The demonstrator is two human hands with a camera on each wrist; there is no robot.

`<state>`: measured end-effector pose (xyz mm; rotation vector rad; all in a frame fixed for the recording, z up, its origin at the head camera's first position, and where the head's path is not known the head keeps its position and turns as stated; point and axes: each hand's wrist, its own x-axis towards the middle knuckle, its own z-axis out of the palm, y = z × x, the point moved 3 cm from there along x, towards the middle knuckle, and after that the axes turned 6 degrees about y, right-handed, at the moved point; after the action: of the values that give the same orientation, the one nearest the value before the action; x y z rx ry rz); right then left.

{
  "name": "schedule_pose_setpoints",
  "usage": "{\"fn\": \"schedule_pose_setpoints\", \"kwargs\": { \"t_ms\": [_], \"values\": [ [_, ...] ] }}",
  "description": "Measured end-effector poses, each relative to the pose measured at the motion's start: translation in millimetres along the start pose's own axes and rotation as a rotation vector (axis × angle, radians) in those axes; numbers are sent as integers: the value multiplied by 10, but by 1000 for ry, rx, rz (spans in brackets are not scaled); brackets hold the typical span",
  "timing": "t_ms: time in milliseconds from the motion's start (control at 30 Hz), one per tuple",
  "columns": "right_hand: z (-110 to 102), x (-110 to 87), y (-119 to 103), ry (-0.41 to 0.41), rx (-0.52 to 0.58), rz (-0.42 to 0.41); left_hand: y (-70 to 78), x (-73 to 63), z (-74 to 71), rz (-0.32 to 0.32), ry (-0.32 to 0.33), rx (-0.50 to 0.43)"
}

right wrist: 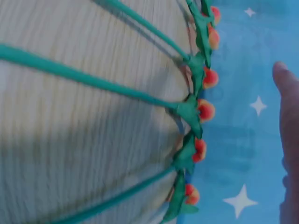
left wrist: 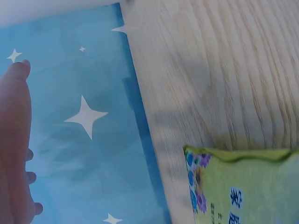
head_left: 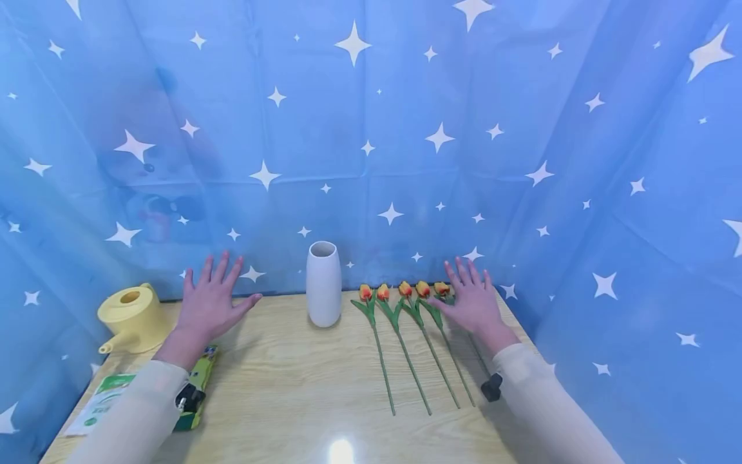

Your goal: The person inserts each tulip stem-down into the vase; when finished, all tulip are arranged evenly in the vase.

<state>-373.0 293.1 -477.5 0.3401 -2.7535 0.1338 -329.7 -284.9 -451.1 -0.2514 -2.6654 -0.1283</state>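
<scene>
My left hand (head_left: 211, 301) is held out with its fingers spread and nothing in it, between the yellow watering can (head_left: 136, 319) and the white vase (head_left: 324, 283). Below that wrist lies a green bag (left wrist: 247, 186) with flower pictures, partly hidden by the sleeve in the head view. My right hand (head_left: 474, 301), also spread and holding nothing, is over the right end of a row of artificial tulips (head_left: 406, 290). Their orange-red heads point to the back, and their green stems (right wrist: 79, 74) run toward the front. The vase stands upright with its mouth up.
A white and green packet (head_left: 101, 403) lies at the table's left front, partly behind the left sleeve. Blue curtains (head_left: 324, 116) with white stars hang behind the wooden table (head_left: 272, 380) and along its sides.
</scene>
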Motion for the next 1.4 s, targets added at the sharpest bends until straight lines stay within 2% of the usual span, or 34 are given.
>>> {"fn": "schedule_pose_setpoints", "kwargs": {
  "t_ms": [167,267,500,633,767,933,1100,1233,1400],
  "values": [
    [33,-105,-180,0,67,-11,55,14,-16,10,15,-38],
    [93,-157,-254,-2,99,-16,83,42,14,25,20,-113],
    [141,-247,-491,-3,265,-6,171,141,126,-3,29,-398],
    [165,-308,-639,-7,377,19,261,200,169,-27,8,-571],
    [167,-368,-785,-26,471,34,378,246,197,-45,-13,-705],
    [224,-428,-967,-30,570,34,548,313,241,-41,-10,-830],
    [269,-486,-1129,-43,658,80,737,411,302,-35,15,-902],
    [305,-523,-1262,-90,749,111,874,475,330,-61,40,-937],
    [302,-554,-1414,-128,764,95,1000,527,332,-93,68,-973]
  ]
}}
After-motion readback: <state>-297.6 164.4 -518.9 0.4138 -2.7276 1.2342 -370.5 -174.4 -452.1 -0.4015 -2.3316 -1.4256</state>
